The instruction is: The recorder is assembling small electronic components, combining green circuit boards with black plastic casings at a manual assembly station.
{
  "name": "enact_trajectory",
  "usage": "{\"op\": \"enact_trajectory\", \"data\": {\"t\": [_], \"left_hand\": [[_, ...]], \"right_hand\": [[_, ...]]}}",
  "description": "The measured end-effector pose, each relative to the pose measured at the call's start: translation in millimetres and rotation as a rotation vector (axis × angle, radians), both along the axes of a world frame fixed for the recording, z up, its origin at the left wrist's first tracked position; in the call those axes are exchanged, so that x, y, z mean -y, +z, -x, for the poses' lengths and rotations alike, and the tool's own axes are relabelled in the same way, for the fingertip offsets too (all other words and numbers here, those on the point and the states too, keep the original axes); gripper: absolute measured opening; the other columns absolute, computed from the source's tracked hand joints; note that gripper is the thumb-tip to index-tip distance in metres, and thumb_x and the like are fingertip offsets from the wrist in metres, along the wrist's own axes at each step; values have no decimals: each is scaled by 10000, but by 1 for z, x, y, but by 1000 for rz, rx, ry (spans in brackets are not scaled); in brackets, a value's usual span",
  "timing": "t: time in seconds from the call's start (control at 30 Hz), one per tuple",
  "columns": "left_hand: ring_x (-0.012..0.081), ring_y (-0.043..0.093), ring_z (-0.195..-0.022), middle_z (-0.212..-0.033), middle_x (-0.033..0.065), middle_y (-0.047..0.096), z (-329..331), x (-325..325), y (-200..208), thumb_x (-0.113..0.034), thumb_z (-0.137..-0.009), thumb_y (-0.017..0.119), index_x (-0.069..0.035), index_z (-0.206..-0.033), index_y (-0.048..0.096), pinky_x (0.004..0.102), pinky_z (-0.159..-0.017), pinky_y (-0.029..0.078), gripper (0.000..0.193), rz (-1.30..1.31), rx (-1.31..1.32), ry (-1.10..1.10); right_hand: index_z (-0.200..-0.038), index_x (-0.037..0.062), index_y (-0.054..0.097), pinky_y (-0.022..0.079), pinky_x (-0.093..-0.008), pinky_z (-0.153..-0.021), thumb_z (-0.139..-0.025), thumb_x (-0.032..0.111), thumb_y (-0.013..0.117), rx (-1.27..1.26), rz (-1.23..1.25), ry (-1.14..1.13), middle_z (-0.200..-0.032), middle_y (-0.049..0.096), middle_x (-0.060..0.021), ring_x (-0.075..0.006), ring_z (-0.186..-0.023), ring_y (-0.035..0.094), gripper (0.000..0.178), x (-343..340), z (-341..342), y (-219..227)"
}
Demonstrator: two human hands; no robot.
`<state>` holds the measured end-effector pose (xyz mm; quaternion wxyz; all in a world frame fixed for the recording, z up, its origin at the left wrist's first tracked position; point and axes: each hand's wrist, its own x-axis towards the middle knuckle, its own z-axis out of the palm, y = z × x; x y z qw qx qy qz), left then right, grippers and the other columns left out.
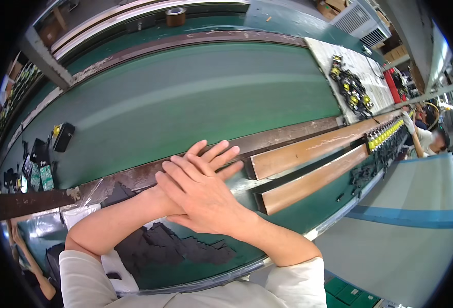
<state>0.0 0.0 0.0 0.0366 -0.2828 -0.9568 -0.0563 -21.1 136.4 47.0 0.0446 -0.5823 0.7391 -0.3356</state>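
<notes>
My two hands are crossed in front of me, over the near edge of the green conveyor belt [195, 87]. My right hand [203, 197] lies flat across the back of my left, its fingers stretched toward the upper left. Beneath it, the fingers of my left hand [221, 155] point up and to the right, spread apart. Neither hand shows an object in it; the left palm is hidden. Torn dark grey sheet pieces [172, 246] lie on the green bench below my forearms. Just right of my fingers are two long wooden-brown bars [313, 177] with black ends.
On the belt's left sit a black box-shaped part with yellow [63, 137] and green boards [41, 176]. A white sheet [321, 54] at far right bears a cluster of black-and-yellow parts [352, 90]. Yellow-topped parts with black cables [385, 136] line the right bench. People work at both sides.
</notes>
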Motion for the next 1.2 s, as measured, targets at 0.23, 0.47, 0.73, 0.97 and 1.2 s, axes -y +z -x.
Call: {"op": "enact_trajectory", "data": {"t": [0.23, 0.47, 0.73, 0.97, 1.2], "left_hand": [[284, 160, -1659, -1802, 65, 173, -9, -17, -8, -500, -1084, 434, -260, -1686, 320, 546, -1314, 108, 658, -308, -247, -51], [349, 114, -1661, -1804, 127, 116, -19, -20, -7, -557, -1051, 456, -258, -1708, 235, 631, -1300, 94, 755, -112, -131, 5], [384, 135, -1655, -1793, 161, 155, -23, -27, -27, -518, -1034, 478, -239, -1688, 299, 655, -1288, 138, 734, -352, -119, -3], [424, 116, -1649, -1791, 181, 140, -6, -45, -74, -582, -1025, 489, -219, -1663, 339, 703, -1275, 113, 750, -526, -43, -39], [447, 158, -1635, -1783, 191, 165, -13, -38, -63, -529, -1016, 528, -204, -1638, 382, 731, -1262, 141, 717, -312, -363, 28]], "right_hand": [[-1393, -9, 605, 365, -563, -1192, -703, 353, 912, -6, -97, 6, -1445, 569, -217, -408, -1392, 514, 837, -11, 0, 9], [-1405, -6, 603, 366, -569, -1184, -724, 361, 901, -39, -142, 28, -1455, 570, -215, -419, -1387, 520, 829, -11, -5, 9], [-1429, -5, 586, 357, -574, -1187, -746, 375, 891, -90, -205, 22, -1459, 571, -213, -424, -1384, 522, 839, -12, -10, 18], [-1438, -5, 579, 354, -571, -1189, -749, 366, 884, -107, -240, 33, -1462, 565, -215, -424, -1387, 519, 840, -4, -8, 14], [-1456, -9, 561, 339, -577, -1200, -741, 360, 887, -121, -268, 46, -1484, 551, -210, -431, -1405, 498, 868, -8, -9, 15]]}}
